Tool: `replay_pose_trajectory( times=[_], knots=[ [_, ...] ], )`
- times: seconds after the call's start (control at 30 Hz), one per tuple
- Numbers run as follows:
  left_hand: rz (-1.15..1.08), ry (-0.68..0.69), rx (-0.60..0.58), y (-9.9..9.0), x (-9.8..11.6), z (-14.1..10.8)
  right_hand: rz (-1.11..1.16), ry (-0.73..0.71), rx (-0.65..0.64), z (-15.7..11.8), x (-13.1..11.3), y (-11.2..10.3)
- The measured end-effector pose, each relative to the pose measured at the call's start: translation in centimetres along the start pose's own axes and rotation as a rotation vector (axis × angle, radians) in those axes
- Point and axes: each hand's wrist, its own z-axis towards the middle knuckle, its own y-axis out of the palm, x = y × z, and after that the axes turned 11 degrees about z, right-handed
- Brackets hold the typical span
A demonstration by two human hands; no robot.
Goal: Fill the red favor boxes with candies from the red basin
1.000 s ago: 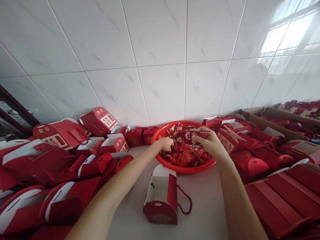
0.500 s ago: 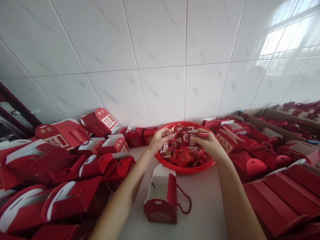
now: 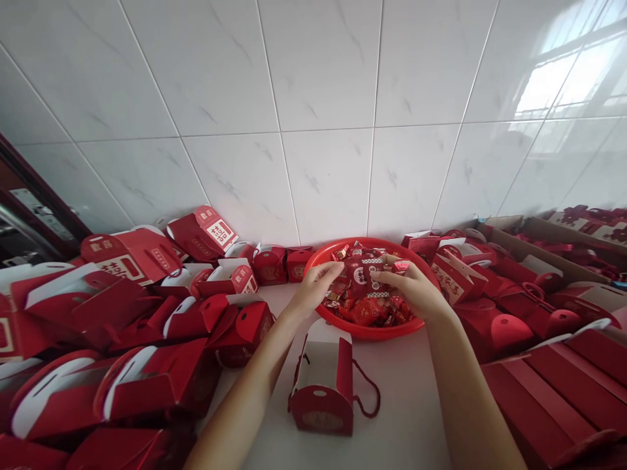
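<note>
A round red basin [image 3: 375, 333] full of wrapped red sweets stands against the wall. Over it, my right hand [image 3: 410, 285] is closed on a dark red packet [image 3: 368, 277] with white printing, and a small red wrapped sweet shows by its fingers. My left hand [image 3: 316, 284] is at the packet's left side, its fingers pinched together; whatever is between them is too small to make out. Nearer to me, between my forearms, an open red box [image 3: 324, 408] with a white inside stands upright, its red cord handle [image 3: 369, 398] hanging out on the right.
Many red boxes [image 3: 147, 385] crowd the left side of the white table [image 3: 392, 431]. More red boxes [image 3: 509, 331] lie on the right, with a cardboard carton [image 3: 529, 230] holding red things behind them. A tiled wall [image 3: 323, 183] rises at the back.
The view has shifted slightly, so most things appear a little further right. My left fingers have drawn together beside the packet, which my right hand still holds.
</note>
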Motion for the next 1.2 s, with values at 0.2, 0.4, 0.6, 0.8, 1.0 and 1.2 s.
replay_pose_trajectory(
  times=[0.2,0.4,0.6,0.8,1.0,1.2],
  knots=[
    [-0.006,0.036,-0.167,0.0,1.5,-0.9,-0.041,-0.011,-0.190,0.2,0.6,0.8],
    [0.051,0.118,-0.102,-0.6,1.4,-1.1,-0.015,-0.025,-0.194,0.5,1.0,1.2],
    [0.066,0.114,-0.053,-1.0,1.3,-1.1,-0.071,-0.040,-0.247,0.6,1.1,1.4],
    [0.136,0.149,-0.034,-1.2,2.2,-1.3,-0.040,-0.021,-0.139,0.3,0.8,1.7],
    [0.042,0.086,-0.023,-1.0,2.4,-1.5,-0.004,-0.024,-0.142,0.3,1.0,1.9],
    [0.005,0.089,-0.017,-0.8,2.8,-1.8,0.031,-0.025,-0.194,0.3,1.1,2.2]
  ],
)
